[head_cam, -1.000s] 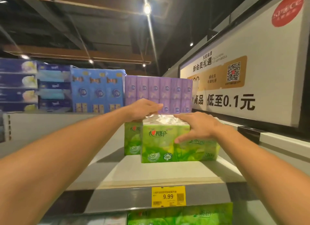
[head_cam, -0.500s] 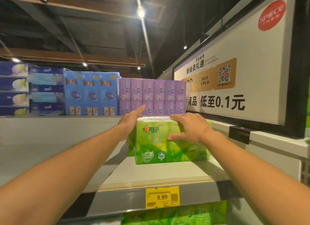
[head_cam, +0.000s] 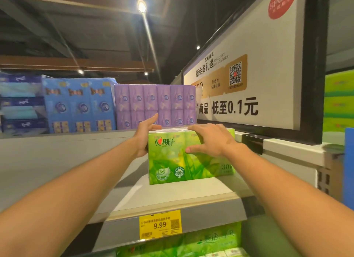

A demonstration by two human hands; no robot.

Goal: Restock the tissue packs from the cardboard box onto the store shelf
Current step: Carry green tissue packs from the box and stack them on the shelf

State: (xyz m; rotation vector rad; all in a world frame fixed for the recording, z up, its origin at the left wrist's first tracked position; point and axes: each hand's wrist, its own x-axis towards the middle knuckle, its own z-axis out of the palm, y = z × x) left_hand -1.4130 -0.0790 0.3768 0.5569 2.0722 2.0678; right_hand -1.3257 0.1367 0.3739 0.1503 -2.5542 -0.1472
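A green tissue pack (head_cam: 172, 161) stands on the grey top shelf (head_cam: 172, 197), near its right end. My left hand (head_cam: 144, 136) presses flat against the pack's left side, fingers pointing up and back. My right hand (head_cam: 208, 140) lies over the pack's top right edge, with the thumb on its front face. Both hands hold the pack between them. The cardboard box is out of view.
Purple tissue packs (head_cam: 155, 107) and blue ones (head_cam: 80, 105) stand behind the shelf's back wall. A big white sign (head_cam: 249, 65) rises at the right. A yellow 9.99 price tag (head_cam: 160, 225) hangs on the shelf's front edge, with more green packs (head_cam: 191, 243) on the shelf below.
The pack has slid back on the shelf and now hides the second green pack that showed at its left. My left hand has moved from the pack's top to its left side.
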